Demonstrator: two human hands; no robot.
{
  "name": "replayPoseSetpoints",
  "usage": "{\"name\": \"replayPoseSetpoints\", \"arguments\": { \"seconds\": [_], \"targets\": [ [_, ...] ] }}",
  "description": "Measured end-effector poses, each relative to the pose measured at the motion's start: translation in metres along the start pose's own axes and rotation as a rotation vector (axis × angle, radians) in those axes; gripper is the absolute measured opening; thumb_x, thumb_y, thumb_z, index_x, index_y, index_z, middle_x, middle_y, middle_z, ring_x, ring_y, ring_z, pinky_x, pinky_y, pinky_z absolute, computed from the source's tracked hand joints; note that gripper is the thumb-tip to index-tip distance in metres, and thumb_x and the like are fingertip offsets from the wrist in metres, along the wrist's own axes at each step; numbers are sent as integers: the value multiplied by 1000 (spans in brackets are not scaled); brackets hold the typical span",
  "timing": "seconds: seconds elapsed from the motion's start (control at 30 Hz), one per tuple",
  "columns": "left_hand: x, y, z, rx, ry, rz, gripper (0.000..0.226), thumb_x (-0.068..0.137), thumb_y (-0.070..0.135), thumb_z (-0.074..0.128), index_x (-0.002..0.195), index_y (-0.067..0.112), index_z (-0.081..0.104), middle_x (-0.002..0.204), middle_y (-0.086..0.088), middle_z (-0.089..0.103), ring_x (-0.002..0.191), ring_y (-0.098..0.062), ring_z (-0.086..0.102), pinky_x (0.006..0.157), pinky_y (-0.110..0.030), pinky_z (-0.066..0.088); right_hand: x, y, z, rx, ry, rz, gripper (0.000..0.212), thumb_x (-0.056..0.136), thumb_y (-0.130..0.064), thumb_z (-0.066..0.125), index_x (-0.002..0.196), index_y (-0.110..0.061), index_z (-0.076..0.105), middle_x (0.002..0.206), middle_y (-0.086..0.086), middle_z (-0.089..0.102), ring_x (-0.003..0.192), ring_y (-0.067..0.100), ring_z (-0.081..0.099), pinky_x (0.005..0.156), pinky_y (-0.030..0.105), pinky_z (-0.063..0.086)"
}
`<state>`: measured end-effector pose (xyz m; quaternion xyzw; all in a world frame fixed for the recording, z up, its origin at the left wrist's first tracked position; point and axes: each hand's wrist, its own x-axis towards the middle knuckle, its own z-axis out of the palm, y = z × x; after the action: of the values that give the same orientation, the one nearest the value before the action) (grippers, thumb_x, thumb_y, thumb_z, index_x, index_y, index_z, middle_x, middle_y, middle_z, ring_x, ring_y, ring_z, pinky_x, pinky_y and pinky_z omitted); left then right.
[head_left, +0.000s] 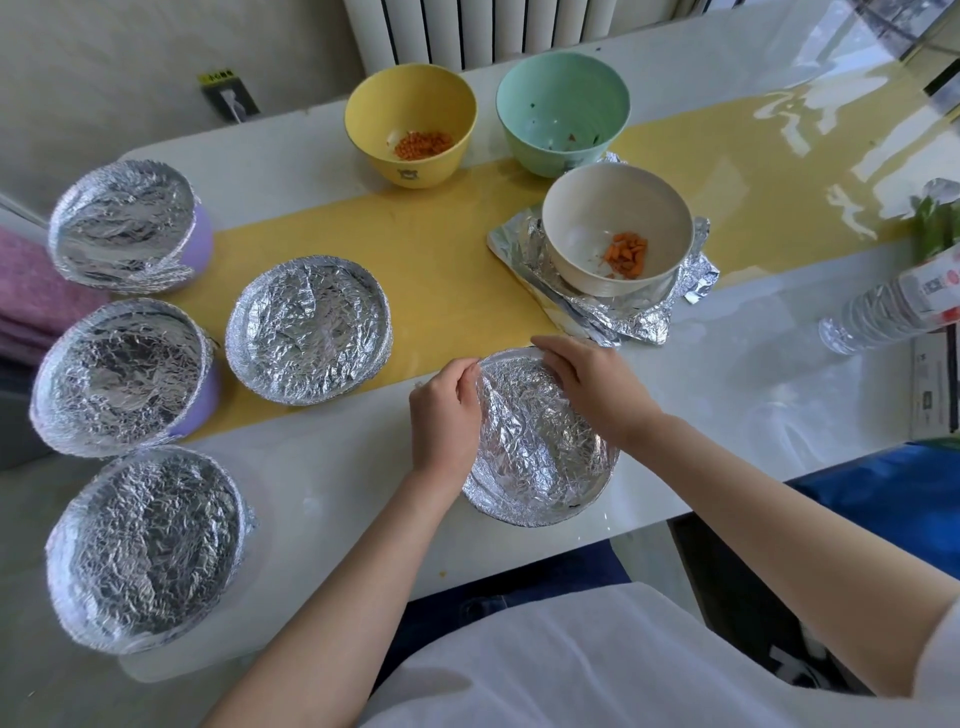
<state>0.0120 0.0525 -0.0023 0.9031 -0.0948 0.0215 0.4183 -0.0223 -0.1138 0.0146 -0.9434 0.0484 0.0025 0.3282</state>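
A bowl covered in crinkled aluminium foil (540, 447) sits on the white table near its front edge. My left hand (444, 413) pinches the foil at the bowl's left far rim with curled fingers. My right hand (589, 387) lies over the far right rim, fingers curled down on the foil edge. Several other foil-covered bowls stand to the left: one in the middle (309, 330), two purple ones (124, 223) (122, 376) and one at the front left (145, 548).
At the back stand a yellow bowl (410, 124) with orange bits and a nearly empty green bowl (563, 111). A white bowl (618, 228) with carrot pieces sits on loose foil sheets (639, 317). A plastic bottle (893, 312) lies at the right.
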Motion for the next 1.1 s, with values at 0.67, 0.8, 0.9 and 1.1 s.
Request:
{"name": "replayPoseSetpoints", "arguments": {
  "seconds": [0.67, 0.8, 0.9, 1.1],
  "targets": [
    [0, -2, -2, -28, -55, -8, 19, 93, 7, 53, 101, 2, 69, 80, -11, 71, 63, -9, 51, 61, -10, 31, 17, -3, -3, -29, -142, -1, 28, 98, -12, 45, 119, -4, 62, 90, 16, 69, 68, 22, 54, 72, 33, 47],
    [-1, -2, 0, -56, -69, -46, 19, 94, 9, 52, 103, 3, 68, 78, -10, 70, 63, -10, 52, 59, -11, 32, 4, 2, -1, 81, -97, 160, 35, 101, -21, 37, 131, -8, 50, 118, 8, 63, 98, 23, 58, 78, 20, 35],
    [-3, -2, 0, -105, -65, -110, 18, 95, 11, 51, 101, 3, 67, 68, -1, 62, 56, -5, 50, 55, -8, 33, -11, 2, 2, 217, 4, 326, 34, 102, -25, 34, 125, -9, 53, 104, 4, 62, 94, 18, 55, 76, 24, 36],
    [-4, 1, 0, -119, -62, -143, 19, 96, 11, 50, 99, 3, 66, 69, 3, 58, 59, -9, 49, 56, -5, 33, -20, -3, 10, 351, 117, 452, 38, 102, -25, 31, 105, 3, 56, 74, 17, 55, 66, 20, 45, 60, 32, 32]
  ]
}}
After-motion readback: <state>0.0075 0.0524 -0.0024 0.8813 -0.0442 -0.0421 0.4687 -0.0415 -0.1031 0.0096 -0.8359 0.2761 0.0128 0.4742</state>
